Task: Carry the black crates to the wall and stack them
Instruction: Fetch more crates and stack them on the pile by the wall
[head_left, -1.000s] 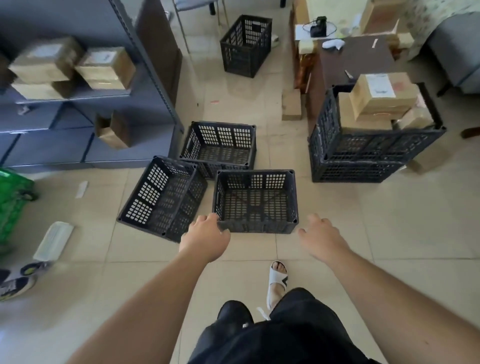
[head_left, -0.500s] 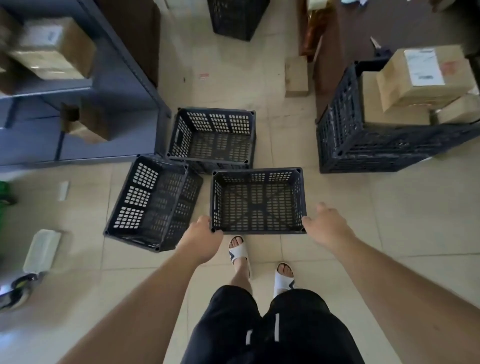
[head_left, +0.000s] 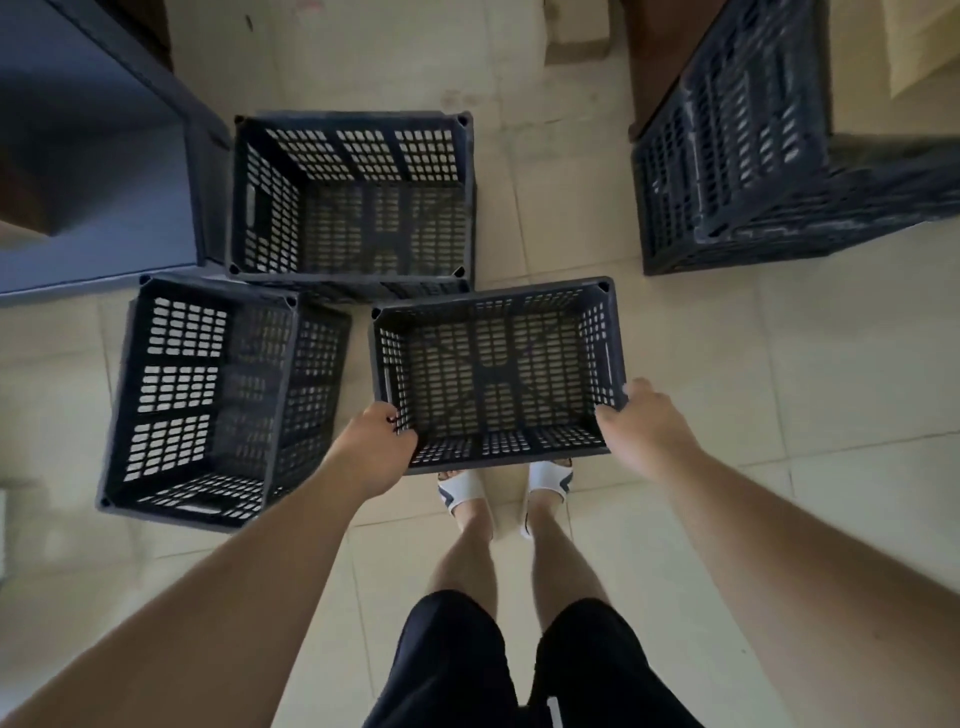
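1. Head view. The nearest crate (head_left: 498, 371) is taken as the landmark; it sits open side up on the tiled floor (head_left: 727, 395), directly ahead of the sandalled feet (head_left: 506, 486).
2. The left hand (head_left: 376, 449) is closed on the landmark's near left corner, fingers (head_left: 395, 415) curled over the rim into the lattice. The right hand (head_left: 641, 423) is clamped on the near right corner, thumb inside the wall.
3. Opposite near corners are gripped, presumably so the load is balanced and kept level when raised. Whether the base is already off the floor cannot be told.
4. Left of the landmark, a second crate (head_left: 218, 400) is seen tipped, its opening turned sideways. Beyond the landmark, nearly touching its far rim, a third crate (head_left: 353, 197) stands upright against the foot of a grey shelving unit (head_left: 98, 156).
5. Far right of the landmark, a larger crate stack (head_left: 753, 156) is seen, with something cardboard-coloured in it, partly cut off by the frame.
6. No wall is visible as a destination. The step is judged to be the pickup of the first crate; none is stacked yet.
7. Risk noted: the tipped crate lies close to the landmark's left side and could be snagged on lifting.
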